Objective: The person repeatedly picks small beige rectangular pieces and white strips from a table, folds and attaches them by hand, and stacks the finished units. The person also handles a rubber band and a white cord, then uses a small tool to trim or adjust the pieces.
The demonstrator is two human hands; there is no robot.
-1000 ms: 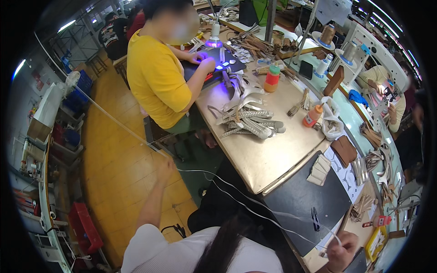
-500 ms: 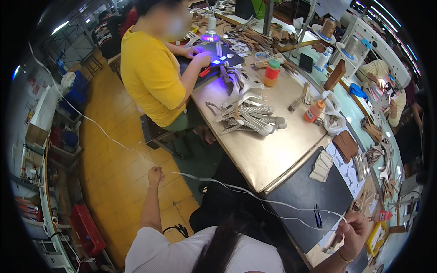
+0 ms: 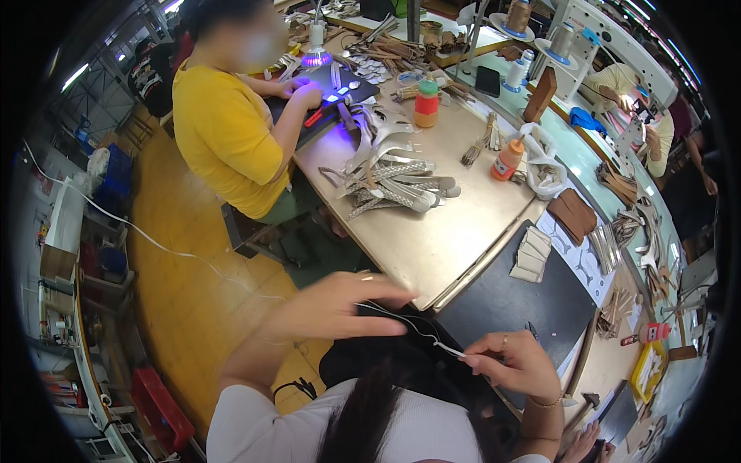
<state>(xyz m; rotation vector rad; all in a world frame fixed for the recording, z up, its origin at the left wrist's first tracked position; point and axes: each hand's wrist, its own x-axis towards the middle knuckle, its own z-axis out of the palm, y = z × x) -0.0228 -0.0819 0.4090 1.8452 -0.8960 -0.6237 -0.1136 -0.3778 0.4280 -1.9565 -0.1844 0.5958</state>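
A thin white cord (image 3: 441, 345) crosses in front of my body. My right hand (image 3: 519, 369) pinches it between thumb and fingertips, near the front edge of the black mat (image 3: 494, 297). My left hand (image 3: 343, 305), slightly blurred, is raised with its fingers stretched out toward the corner of the bench. The cord passes close by or under this hand; contact is hard to make out. A pale stretch of cord (image 3: 154, 235) also runs off to the far left over the yellow floor. Behind my right fingers a small dark tool (image 3: 532, 329) is partly hidden on the mat.
Light strips (image 3: 532, 255) lie on the mat. Braided straps (image 3: 397, 187) and a glue bottle (image 3: 507, 160) are on the bench (image 3: 432, 262). A person in yellow (image 3: 224, 139) works at left beneath a lamp (image 3: 316, 48). Another person's hands (image 3: 585, 445) show lower right, near a hammer (image 3: 583, 409).
My left hand has come up and right from over the floor, its fingers opening out. My right hand has moved left, still pinching the cord. The view has shifted slightly.
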